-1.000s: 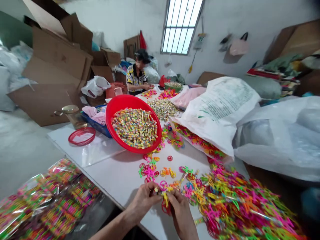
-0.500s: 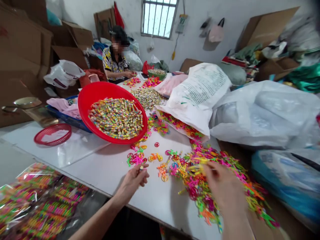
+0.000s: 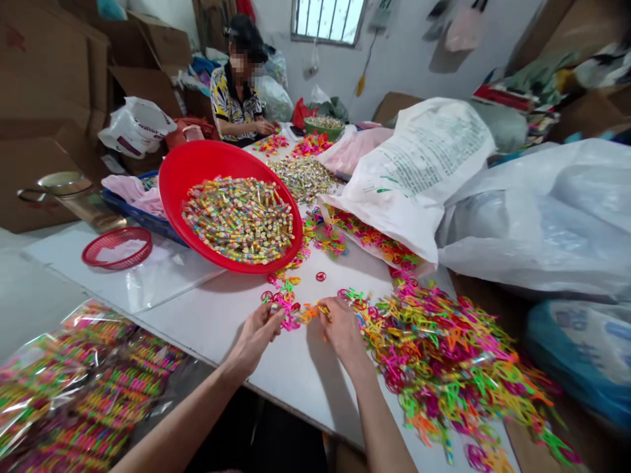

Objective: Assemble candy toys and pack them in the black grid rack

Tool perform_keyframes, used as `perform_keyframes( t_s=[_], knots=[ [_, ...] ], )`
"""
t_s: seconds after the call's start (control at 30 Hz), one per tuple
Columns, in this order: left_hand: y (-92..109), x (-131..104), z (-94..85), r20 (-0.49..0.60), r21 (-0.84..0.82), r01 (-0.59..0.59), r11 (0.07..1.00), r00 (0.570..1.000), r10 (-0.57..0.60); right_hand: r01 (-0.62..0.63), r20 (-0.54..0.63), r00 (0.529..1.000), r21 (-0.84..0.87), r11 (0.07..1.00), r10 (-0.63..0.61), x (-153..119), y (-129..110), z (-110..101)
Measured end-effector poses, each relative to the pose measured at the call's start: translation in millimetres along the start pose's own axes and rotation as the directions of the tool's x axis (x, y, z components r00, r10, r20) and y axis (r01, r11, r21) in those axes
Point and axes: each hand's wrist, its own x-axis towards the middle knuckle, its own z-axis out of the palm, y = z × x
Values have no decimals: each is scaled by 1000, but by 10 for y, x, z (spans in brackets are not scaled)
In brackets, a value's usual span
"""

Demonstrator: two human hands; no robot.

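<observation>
My left hand (image 3: 257,334) is closed in a pinch on a small wrapped candy roll (image 3: 274,307), whose pale end shows above the thumb. Just beyond it lie pink plastic pieces (image 3: 290,314). My right hand (image 3: 341,328) is closed, its fingertips on a small yellow plastic piece (image 3: 324,309) mostly covered by the fingers. Orange pieces (image 3: 309,314) lie between the two hands. To the right spreads a big heap of colourful looped plastic pieces (image 3: 444,355). A tilted red basin (image 3: 170,174) full of wrapped candy rolls (image 3: 241,220) stands beyond my left hand.
A white sack (image 3: 419,157) spills plastic pieces at its mouth. Behind the basin is another pile of rolls (image 3: 303,177). A red basket (image 3: 101,264) and a glass mug (image 3: 73,197) stand left. Filled clear packs (image 3: 98,407) lie below the table edge. A co-worker (image 3: 239,98) sits at the far end.
My right hand has moved left from the heap of plastic pieces, coming close to my left hand. My left hand still pinches the roll. The view has shifted slightly downward and left.
</observation>
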Motion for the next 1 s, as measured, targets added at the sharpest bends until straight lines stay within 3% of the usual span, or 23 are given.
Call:
perform_keyframes(
  t_s=[0.07, 0.17, 0.27, 0.4, 0.5, 0.6, 0.67, 0.73, 0.8, 0.87, 1.0],
  knots=[
    [9, -1, 72, 99, -77, 32, 996, 995, -24, 46, -15, 999, 185, 982, -44, -103, -52, -126],
    [41, -53, 212, 273, -248, 126, 960, 960, -56, -74, 18, 997, 485, 872, 75, -197, -122, -222],
    [84, -107, 249, 387, -358, 229, 905, 919, -80, -228, 130, 971, 761, 607, 202, -270, -107, -190],
    [111, -162, 210, 443, -410, 337, 847, 886, -138, -187, 148, 971, 959, 212, 188, -409, -54, 6],
    [121, -214, 241, 464, -434, 360, 826, 875, -138, -206, 192, 973, 973, 109, 127, -523, -55, 130],
    [121, -276, 330, 524, -429, 413, 803, 838, -152, -223, 217, 975, 959, 177, 49, -579, -69, 112],
    [101, -299, 381, 525, -408, 410, 816, 836, -157, -204, 203, 979, 944, 259, 32, -569, -83, 32],
    [68, -291, 393, 427, -355, 300, 885, 894, -132, -209, 200, 978, 914, 349, 62, -536, -108, -60],
    [37, -257, 353, 252, -265, 131, 955, 966, -62, -242, 201, 970, 864, 442, 138, -507, -147, -126],
    [27, -219, 277, 127, -177, 12, 984, 992, 11, -276, 182, 959, 773, 571, 217, -500, -200, -154],
    [70, -202, 146, 220, 18, -64, 998, 974, 59, -249, 111, 968, 543, 802, 225, -538, -309, -159]
  ],
)
